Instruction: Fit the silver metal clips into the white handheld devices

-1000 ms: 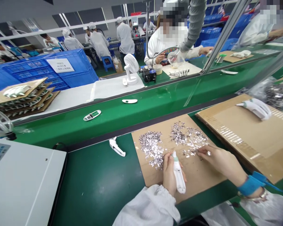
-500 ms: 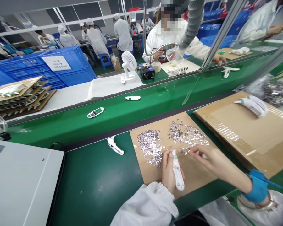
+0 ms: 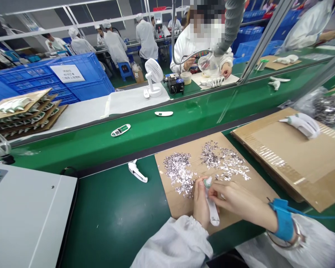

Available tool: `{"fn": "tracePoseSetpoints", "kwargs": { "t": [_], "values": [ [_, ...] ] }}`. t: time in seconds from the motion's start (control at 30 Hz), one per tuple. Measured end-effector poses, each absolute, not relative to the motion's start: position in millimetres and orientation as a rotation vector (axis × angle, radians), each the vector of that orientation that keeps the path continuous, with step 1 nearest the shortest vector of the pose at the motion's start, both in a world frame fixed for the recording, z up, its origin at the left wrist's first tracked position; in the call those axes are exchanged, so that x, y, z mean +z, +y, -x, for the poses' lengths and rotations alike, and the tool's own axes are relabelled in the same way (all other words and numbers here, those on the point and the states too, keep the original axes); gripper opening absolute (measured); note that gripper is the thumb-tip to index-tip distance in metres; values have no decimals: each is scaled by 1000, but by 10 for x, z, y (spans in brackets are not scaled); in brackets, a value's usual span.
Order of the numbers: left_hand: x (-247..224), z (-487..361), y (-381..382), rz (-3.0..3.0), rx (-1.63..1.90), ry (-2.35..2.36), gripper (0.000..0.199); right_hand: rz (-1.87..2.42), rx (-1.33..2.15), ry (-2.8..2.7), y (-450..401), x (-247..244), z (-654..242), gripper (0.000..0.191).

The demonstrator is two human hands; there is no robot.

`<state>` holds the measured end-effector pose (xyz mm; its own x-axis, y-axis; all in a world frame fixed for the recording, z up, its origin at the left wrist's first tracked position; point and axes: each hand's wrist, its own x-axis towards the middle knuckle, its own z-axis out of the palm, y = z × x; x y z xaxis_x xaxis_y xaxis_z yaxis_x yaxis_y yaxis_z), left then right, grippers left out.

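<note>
A white housing (image 3: 213, 213) with a pale green ring near its tip is held upright in my left hand (image 3: 201, 201), over the cardboard sheet (image 3: 181, 207). The fingers of my right hand (image 3: 226, 195) are pinched together at the upper part of the housing; anything between them is too small or hidden to make out. Beyond my hands, small shiny metal pieces lie in a left heap (image 3: 178, 169) and a right heap (image 3: 226, 160). Another white housing (image 3: 137, 171) rests on the green table to the left.
A green conveyor (image 3: 142, 128) carries an oval part with a circuit board (image 3: 121, 130) and a white cover (image 3: 163, 113). At the right, a cardboard box (image 3: 284, 152) bears white housings (image 3: 304, 124). A grey machine (image 3: 30, 219) stands left. A person (image 3: 195, 46) sits opposite.
My right hand has moved left from beside the right heap to the housing in my left hand. The parts on the conveyor have shifted right. The person opposite has drawn one hand back.
</note>
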<state>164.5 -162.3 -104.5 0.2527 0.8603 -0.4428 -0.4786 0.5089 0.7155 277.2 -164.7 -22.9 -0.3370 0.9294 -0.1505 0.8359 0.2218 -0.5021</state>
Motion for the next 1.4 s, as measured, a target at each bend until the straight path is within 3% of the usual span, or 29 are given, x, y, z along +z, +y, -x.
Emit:
{"fn": "tracePoseSetpoints", "kwargs": {
  "t": [0.27,0.43,0.6,0.93,1.4],
  "values": [
    [-971,-1628,-1604,-516,1026,921,40,1687,628,-2366,-1681,-304,-2689,13],
    [-947,-1625,-1611,-436,880,852,51,1490,823,-1556,-1689,-49,-2846,9],
    [-963,-1626,-1609,-452,883,827,52,781,887,-894,-1649,321,-2765,45],
    [-923,-1609,-1615,-439,874,831,52,611,1020,-990,-1611,194,-2488,45],
    [-805,-1631,-1622,-457,927,937,50,643,707,-1252,-1742,69,-2356,35]
  ]
}}
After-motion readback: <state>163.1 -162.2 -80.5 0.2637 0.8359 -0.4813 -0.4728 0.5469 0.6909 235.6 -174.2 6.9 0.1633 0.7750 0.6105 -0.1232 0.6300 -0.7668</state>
